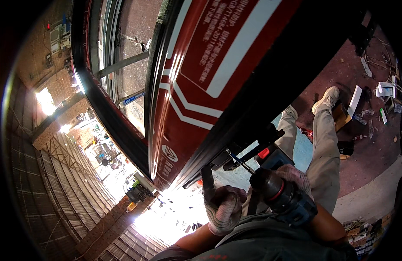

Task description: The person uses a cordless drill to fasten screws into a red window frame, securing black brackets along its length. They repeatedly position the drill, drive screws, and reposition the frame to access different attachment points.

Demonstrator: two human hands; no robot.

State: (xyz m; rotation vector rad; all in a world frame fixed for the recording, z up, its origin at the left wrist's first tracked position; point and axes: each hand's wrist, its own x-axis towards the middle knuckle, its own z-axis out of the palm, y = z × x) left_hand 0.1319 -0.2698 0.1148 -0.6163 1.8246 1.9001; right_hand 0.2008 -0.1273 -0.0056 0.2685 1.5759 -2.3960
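Observation:
My right hand (292, 176), in a pale knitted glove, is wrapped round the grip of a cordless drill (282, 195) with a dark chuck and a blue-black body. Its long thin bit (241, 162) points up and left, toward dark brackets (235, 164) at the lower edge of a long profile frame (183, 117) covered in red-and-white film. I cannot tell whether the bit touches them. Gloved too, my left hand (227, 209) is closed at the lower end of a dark flat bar (208, 180), left of the drill. The bar's upper end is near the frame's edge.
Crossbars (122, 64) join the frame to a second dark profile (101, 100) on the left. My legs (325, 152) stand below on a reddish floor (361, 165). Cardboard, a white strip (355, 101) and plastic scraps lie to the right. A fan (104, 159) stands far left.

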